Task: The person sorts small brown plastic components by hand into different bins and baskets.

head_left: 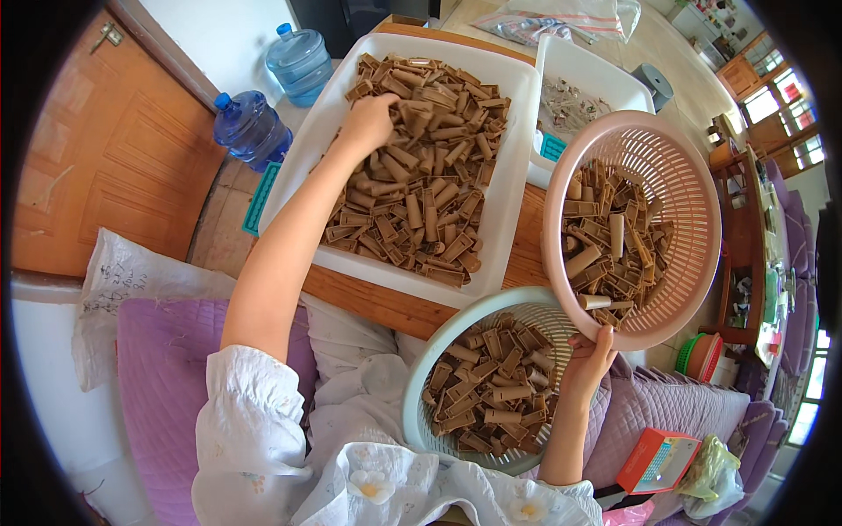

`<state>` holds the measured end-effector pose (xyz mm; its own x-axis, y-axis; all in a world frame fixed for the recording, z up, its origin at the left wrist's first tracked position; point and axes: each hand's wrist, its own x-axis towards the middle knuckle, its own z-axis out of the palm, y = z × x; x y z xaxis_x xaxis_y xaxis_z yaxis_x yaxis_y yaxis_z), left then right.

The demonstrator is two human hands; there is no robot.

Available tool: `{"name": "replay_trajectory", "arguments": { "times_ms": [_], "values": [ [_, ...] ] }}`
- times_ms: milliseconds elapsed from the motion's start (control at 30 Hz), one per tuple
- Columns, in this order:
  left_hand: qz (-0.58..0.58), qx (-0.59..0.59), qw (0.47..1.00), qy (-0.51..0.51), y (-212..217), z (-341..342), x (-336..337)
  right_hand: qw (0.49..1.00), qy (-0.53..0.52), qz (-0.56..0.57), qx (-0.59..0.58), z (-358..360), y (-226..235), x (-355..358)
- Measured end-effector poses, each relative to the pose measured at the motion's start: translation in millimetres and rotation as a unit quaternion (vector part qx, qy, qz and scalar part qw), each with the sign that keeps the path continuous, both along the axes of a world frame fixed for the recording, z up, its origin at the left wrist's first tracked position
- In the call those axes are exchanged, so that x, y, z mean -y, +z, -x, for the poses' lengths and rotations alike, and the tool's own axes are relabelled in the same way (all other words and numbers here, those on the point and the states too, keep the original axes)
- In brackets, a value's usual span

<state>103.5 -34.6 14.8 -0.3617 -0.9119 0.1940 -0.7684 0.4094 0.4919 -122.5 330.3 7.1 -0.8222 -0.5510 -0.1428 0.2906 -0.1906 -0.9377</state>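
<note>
Head view: left fingers [383, 103], grip untellable, touched brown parts [430, 210] in tray [517, 175]; right fingers [604, 340] pinched pink basket [553, 228] right of tray; slip risked spill.

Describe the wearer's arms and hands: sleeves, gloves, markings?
Left hand and right hand are bare: no gloves, jewellery or cables visible. Left sleeve is white, loose, gathered into a frilled edge near the elbow, with faint small flowers. Right sleeve is white too, only partly in view.
</note>
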Motion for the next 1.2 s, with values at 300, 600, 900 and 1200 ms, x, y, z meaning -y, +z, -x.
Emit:
{"name": "replay_trajectory", "arguments": {
  "times_ms": [300,600,900,1200],
  "values": [
    [-0.117,0.16,0.957,-0.21,29.1,21.8,-107.2,1.0,0.0,0.003,0.0,-1.5,1.8,0.7],
    [-0.26,0.324,0.838,-0.353,80.5,-2.9,-120.9,1.0,-0.004,0.002,0.007,-1.9,2.0,0.8],
    [-0.044,0.168,0.983,-0.052,57.1,-11.9,1.8,1.0,-0.007,0.001,0.008,1.6,-3.4,-0.8],
    [0.283,0.388,0.85,-0.218,-9.8,-3.3,48.9,1.0,-0.026,-0.008,0.009,-8.3,3.7,4.6]
  ]
}}
